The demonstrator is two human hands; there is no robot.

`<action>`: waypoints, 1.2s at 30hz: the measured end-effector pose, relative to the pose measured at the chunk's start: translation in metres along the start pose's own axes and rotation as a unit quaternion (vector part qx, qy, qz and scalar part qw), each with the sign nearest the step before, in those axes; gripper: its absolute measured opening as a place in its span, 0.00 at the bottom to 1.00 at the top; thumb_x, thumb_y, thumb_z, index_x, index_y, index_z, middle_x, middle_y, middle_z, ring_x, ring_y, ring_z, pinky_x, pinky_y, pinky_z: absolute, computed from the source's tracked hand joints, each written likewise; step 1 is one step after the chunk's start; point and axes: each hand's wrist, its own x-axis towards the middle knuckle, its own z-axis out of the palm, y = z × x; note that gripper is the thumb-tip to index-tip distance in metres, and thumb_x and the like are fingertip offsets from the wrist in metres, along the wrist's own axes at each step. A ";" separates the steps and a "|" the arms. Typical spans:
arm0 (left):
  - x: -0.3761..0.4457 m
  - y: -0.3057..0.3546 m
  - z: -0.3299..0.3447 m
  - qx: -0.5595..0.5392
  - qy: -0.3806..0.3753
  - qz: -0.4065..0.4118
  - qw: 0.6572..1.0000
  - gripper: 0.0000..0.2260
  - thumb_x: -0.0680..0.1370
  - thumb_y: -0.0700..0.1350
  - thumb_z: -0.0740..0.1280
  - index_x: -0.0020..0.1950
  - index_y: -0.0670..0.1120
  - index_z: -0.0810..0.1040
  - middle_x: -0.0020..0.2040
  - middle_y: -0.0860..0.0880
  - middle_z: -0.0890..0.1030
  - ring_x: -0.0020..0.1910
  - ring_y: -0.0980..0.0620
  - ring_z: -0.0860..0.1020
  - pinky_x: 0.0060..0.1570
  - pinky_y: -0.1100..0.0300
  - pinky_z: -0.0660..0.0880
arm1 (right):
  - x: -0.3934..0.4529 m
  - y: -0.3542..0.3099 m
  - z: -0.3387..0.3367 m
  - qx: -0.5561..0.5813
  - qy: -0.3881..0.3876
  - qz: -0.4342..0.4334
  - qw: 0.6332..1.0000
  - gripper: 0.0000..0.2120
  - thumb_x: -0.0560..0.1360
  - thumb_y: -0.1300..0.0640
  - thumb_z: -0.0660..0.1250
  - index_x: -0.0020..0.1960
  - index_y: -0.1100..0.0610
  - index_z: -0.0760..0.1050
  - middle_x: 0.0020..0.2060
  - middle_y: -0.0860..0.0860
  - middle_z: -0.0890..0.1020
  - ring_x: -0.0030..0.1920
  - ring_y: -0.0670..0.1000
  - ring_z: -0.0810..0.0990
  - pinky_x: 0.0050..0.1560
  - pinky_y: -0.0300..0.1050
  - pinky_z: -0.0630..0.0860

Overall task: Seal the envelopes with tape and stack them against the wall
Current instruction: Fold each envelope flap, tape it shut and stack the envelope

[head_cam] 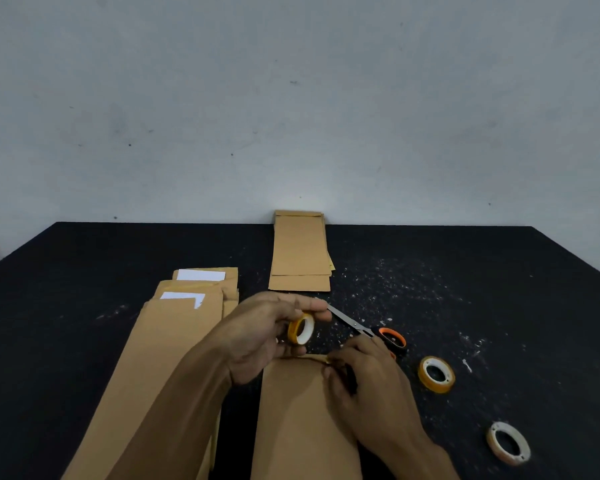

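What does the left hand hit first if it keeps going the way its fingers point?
Probably the scissors. The left hand, holding a tape roll, points right with its fingertips beside the blades. It looks raised, so it may pass above them.

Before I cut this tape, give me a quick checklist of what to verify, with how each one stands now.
1. Tape roll held in left hand: ok.
2. Right hand pressing at the envelope top edge: ok.
3. Tape laid flat across the flap: cannot tell.
4. Scissors on the table beside the right hand: ok.
5. A hand free to pick up the scissors: not ok.
6. Sealed stack against the wall: ok.
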 end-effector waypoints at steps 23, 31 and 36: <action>-0.037 0.002 0.000 -0.090 0.035 0.209 0.973 0.16 0.80 0.34 0.62 0.64 0.46 0.79 0.59 0.51 0.84 0.60 0.53 0.81 0.57 0.57 0.78 | 0.023 -0.058 -0.022 0.346 0.054 -0.033 0.936 0.06 0.78 0.53 0.70 0.52 0.47 0.85 0.57 0.45 0.76 0.62 0.48 0.76 0.53 0.33 0.75; -0.040 0.012 0.000 -0.142 0.059 0.290 0.945 0.22 0.72 0.40 0.68 0.67 0.50 0.76 0.65 0.54 0.80 0.66 0.52 0.77 0.63 0.49 0.72 | 0.019 -0.073 -0.019 0.393 0.096 0.031 0.914 0.15 0.78 0.47 0.67 0.36 0.53 0.80 0.47 0.44 0.75 0.51 0.45 0.78 0.46 0.33 0.73; -0.044 0.015 0.001 -0.056 0.085 0.321 0.942 0.26 0.73 0.39 0.71 0.67 0.58 0.73 0.50 0.64 0.83 0.56 0.38 0.82 0.67 0.49 0.73 | 0.017 -0.074 -0.021 0.413 0.111 0.012 0.904 0.14 0.76 0.42 0.65 0.45 0.51 0.81 0.50 0.47 0.77 0.51 0.48 0.78 0.45 0.35 0.75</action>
